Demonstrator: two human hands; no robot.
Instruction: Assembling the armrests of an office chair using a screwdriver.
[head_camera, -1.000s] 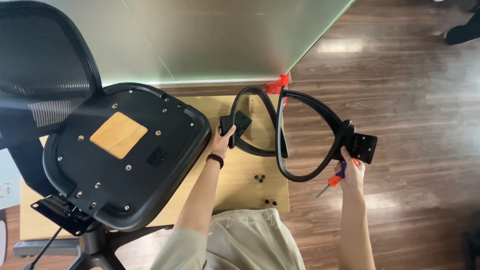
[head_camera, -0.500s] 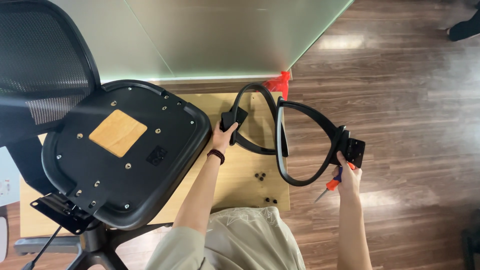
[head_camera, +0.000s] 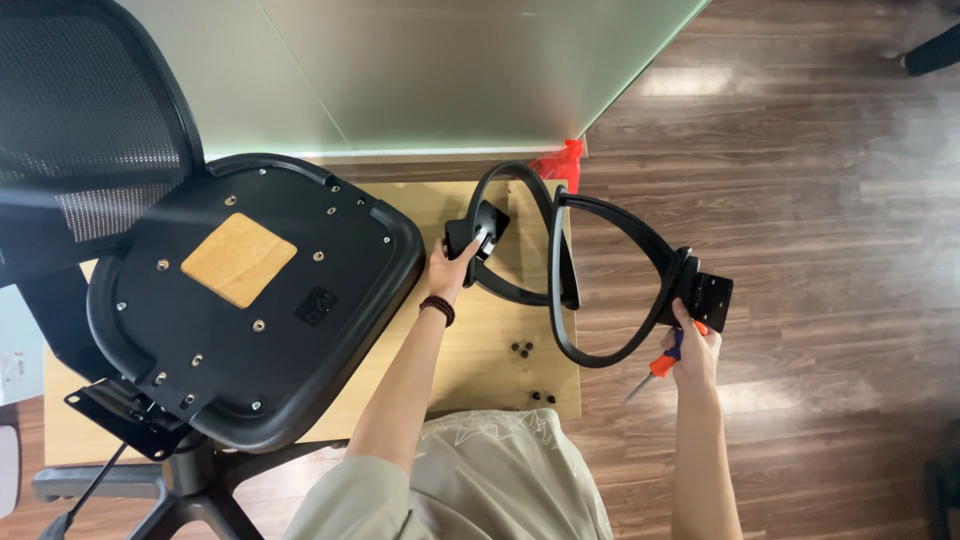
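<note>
- Black looped armrest (head_camera: 610, 285) lying across table (head_camera: 500, 350) edge, bracket end pointing right, gripped by right hand (head_camera: 692, 352) fingers alongside an orange-handled screwdriver (head_camera: 655, 368).
- Second armrest (head_camera: 515, 240) bracket clasped in left hand (head_camera: 452, 268) fingers; fingertips hidden.

Both arms reach out. The left hand (head_camera: 452, 272) is closed tight, and the right hand (head_camera: 692, 352) is too.

A dark beaded bracelet (head_camera: 437, 309) circles the wrist below the left hand (head_camera: 452, 268) fingers; pale khaki short-sleeved shirt (head_camera: 500, 480), possibly patterned.
</note>
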